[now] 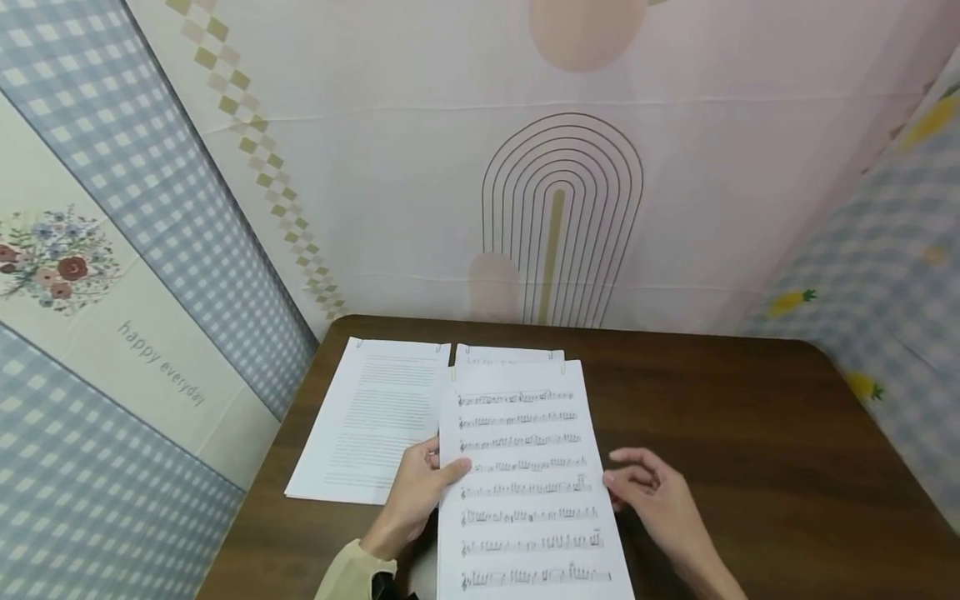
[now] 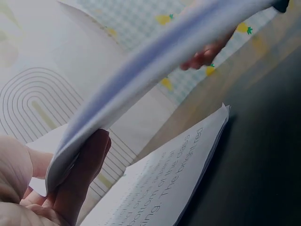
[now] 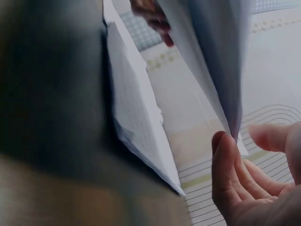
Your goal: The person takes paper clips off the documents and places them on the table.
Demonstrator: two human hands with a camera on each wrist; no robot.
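A sheaf of sheet music, printed with several staves of notes, is held up in front of me above the table. My left hand grips its left edge, thumb over the front and fingers behind. In the left wrist view the pages bow between that thumb and the fingers. My right hand is at the right edge. In the right wrist view its thumb stands apart from the paper edge, with the fingertips close behind the pages; whether they touch is unclear.
On the brown table, a clipped stack of text pages lies at the left. Another clipped stack is at the back, mostly covered from view by the sheet music. Patterned cloth hangs behind the table.
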